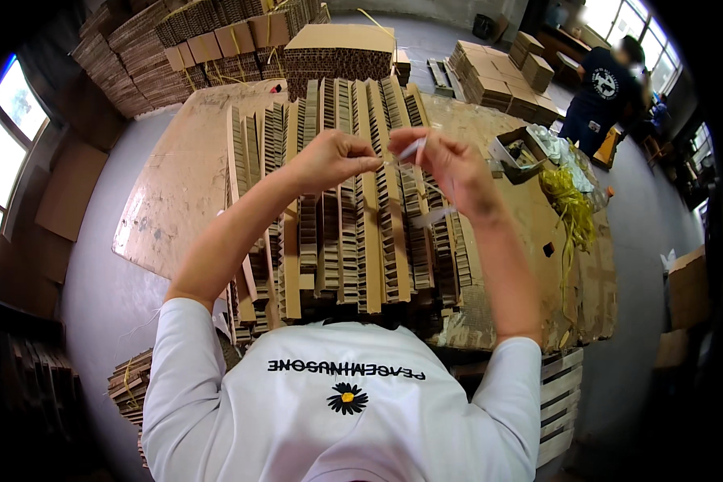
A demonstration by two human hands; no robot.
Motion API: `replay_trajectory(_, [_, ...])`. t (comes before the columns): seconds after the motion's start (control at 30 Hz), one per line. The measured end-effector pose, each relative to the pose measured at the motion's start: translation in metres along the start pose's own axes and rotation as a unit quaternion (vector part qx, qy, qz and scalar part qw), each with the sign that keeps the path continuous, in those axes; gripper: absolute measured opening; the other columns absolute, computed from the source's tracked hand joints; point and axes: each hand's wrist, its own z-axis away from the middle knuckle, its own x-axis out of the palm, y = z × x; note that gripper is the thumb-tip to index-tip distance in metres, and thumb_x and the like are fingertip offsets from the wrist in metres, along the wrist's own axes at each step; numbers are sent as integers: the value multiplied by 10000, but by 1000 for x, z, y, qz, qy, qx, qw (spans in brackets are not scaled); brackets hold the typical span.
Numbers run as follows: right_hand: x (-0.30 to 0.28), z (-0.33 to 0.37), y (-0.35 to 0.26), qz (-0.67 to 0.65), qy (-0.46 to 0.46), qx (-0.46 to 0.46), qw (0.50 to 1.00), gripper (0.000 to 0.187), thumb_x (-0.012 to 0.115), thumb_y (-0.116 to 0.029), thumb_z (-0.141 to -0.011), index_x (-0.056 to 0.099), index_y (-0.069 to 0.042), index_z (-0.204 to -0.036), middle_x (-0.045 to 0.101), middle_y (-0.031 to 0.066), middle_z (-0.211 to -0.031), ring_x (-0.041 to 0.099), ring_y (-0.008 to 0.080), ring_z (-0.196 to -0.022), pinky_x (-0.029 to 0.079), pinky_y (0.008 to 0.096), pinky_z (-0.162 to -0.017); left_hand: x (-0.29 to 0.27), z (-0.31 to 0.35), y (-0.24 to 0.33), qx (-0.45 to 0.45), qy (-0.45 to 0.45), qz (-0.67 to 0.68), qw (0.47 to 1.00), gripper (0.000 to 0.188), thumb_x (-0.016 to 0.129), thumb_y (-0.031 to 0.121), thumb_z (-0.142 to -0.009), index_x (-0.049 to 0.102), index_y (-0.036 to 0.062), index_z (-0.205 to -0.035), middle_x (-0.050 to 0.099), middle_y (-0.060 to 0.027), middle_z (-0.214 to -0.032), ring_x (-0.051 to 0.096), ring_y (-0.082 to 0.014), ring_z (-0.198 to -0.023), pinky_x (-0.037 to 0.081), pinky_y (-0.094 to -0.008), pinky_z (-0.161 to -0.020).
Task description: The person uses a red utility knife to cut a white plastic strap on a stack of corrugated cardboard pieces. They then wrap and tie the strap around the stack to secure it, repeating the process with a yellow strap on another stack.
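Observation:
Both hands are raised over a row of long cardboard strips with honeycomb cores, which lie side by side on the table. My left hand is closed in a pinch, its fingertips close to those of my right hand; what it pinches is too small to make out. In my right hand, the fingers are curled round a thin white strip. A loose, blurred length of the same strip hangs below that hand, over the cardboard.
On the table's right stand an open box and a tangle of yellow strapping. Beyond the table are stacked cardboard sheets and piled cardboard. A person in a dark shirt stands at the far right. A slatted pallet lies at the lower right.

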Motion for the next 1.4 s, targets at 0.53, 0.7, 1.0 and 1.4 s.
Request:
replay_trajectory(0.53, [10, -13, 67, 275, -35, 37, 960, 179, 690, -141, -900, 696, 37, -887, 658, 70, -739, 577, 109, -648, 462, 277, -593, -11, 26, -43, 51, 61, -36, 996, 188, 648, 191, -917, 661, 10, -867, 584, -57, -671, 533, -137, -615, 440, -308, -578])
replay_trajectory(0.7, [12, -16, 66, 351, -29, 109, 930, 187, 662, -165, -908, 697, 19, -911, 630, 92, -676, 542, 125, -580, 442, 306, -564, -11, 31, -24, 194, 273, -266, 904, 127, 692, 114, -857, 627, 23, -918, 582, -95, -781, 593, -265, -772, 469, -361, -655])
replay_trajectory(1.0, [25, -20, 55, 329, 13, 67, 942, 192, 615, -147, -916, 635, 13, -814, 527, 40, -600, 463, 108, -539, 380, 285, -524, 49, 62, -10, -205, 60, 215, 953, 398, 527, 160, -964, 459, 39, -1337, 614, -81, -824, 594, -142, -634, 512, -283, -562])
replay_trajectory(1.4, [18, -18, 61, 170, 16, 118, 978, 192, 600, -157, -967, 631, -22, -834, 529, -44, -685, 442, 35, -628, 332, 191, -580, 56, 37, -23, -67, 160, 747, 642, 428, 483, 5, -974, 410, 74, -1390, 560, -107, -1267, 643, -186, -922, 550, -309, -787])
